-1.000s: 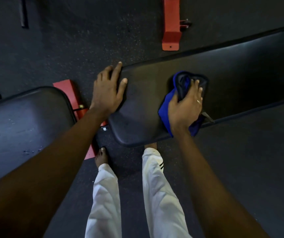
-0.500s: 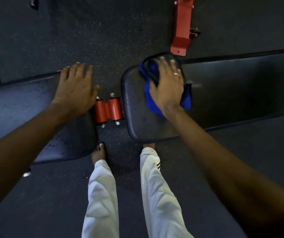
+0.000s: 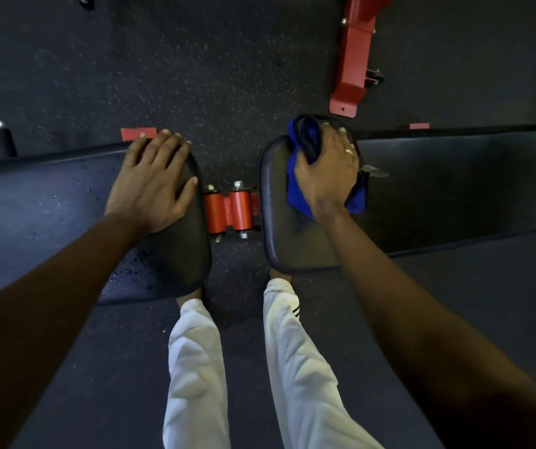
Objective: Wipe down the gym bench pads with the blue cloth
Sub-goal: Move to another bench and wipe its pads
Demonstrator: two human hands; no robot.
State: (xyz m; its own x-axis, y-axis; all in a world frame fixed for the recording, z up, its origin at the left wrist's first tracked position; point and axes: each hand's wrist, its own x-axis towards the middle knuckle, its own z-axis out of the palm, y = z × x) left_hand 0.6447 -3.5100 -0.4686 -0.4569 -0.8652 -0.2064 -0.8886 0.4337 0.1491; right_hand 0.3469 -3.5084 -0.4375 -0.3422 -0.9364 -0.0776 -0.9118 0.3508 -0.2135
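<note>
The blue cloth (image 3: 295,184) is lying bunched at the 11 o'clock corner of the long pad (image 3: 454,189), on its rounded end. The right hand (image 3: 326,170) is clamping it, curled fingers reaching over the far edge. A second ago it was rubbing nearer the front edge, so this end strip is probably nearing done. The left hand (image 3: 153,183), fingers flat and close together, is now bracing on the seat pad (image 3: 49,205) at 9 o'clock, having left the long pad. Unwiped pad is stretching toward 3 o'clock, and the red hinge (image 3: 229,210) is sitting in the gap between the pads.
</note>
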